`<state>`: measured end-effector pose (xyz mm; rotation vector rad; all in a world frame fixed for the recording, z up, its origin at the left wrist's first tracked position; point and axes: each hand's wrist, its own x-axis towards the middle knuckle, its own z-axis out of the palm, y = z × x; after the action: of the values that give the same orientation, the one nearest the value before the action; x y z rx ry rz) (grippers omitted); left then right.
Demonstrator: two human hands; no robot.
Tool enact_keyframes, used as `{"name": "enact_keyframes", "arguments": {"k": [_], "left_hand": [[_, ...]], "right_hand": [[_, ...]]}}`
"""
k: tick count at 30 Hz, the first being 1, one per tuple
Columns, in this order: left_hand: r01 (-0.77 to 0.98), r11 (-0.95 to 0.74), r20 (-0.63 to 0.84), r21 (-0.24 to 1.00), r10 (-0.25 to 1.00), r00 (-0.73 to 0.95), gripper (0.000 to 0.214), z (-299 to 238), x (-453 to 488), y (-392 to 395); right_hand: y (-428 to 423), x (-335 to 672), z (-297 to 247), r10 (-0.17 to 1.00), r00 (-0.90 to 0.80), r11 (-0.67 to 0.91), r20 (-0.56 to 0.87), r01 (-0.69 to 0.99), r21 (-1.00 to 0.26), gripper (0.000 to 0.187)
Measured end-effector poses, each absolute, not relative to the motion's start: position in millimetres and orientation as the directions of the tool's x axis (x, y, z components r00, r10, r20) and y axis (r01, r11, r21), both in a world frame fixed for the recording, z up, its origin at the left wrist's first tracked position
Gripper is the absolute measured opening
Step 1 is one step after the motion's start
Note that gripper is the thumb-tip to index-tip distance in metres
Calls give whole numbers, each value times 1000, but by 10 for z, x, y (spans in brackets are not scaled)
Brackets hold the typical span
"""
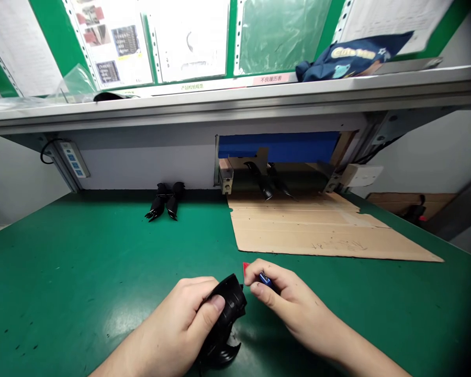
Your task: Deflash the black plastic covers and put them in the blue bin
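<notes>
My left hand (188,317) is wrapped around a black plastic part (225,319) with a round ribbed end and prongs at the bottom, held just above the green table (82,272). My right hand (282,298) is pinched on a small blue tool with a red tip (259,275), its end right beside the top of the black part. Two similar black pronged parts (165,201) lie together at the back of the table. More black parts (269,183) rest at the mouth of an opening under the shelf.
A flat cardboard sheet (317,230) lies at the back right. A metal shelf (235,102) overhangs the table, with a dark blue bag (349,57) on it and papers on the green board behind. A power strip (74,158) hangs at the left.
</notes>
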<state>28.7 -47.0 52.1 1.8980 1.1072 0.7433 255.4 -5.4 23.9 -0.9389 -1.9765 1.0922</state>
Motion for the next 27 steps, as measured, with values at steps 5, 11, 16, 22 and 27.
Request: {"name": "enact_keyframes", "arguments": {"k": [5, 11, 16, 22, 27], "left_hand": [[400, -257, 49, 880, 886, 461, 41, 548, 298, -452], [364, -167, -3, 916, 906, 422, 22, 502, 325, -426], [243, 20, -105, 970, 934, 343, 44, 354, 349, -412], [130, 126, -171, 983, 885, 433, 53, 280, 374, -394], [200, 165, -233, 966, 891, 389, 61, 222, 255, -412]], "right_hand": [[-64, 2534, 207, 886, -405, 363, 227, 299, -882, 36], [-42, 2563, 145, 877, -313, 467, 365, 367, -805, 19], [-134, 2545, 153, 614, -446, 786, 651, 421, -453, 15], [-229, 2445, 177, 459, -743, 870, 487, 488, -76, 26], [-273, 2383, 292, 494, -795, 861, 352, 503, -72, 11]]}}
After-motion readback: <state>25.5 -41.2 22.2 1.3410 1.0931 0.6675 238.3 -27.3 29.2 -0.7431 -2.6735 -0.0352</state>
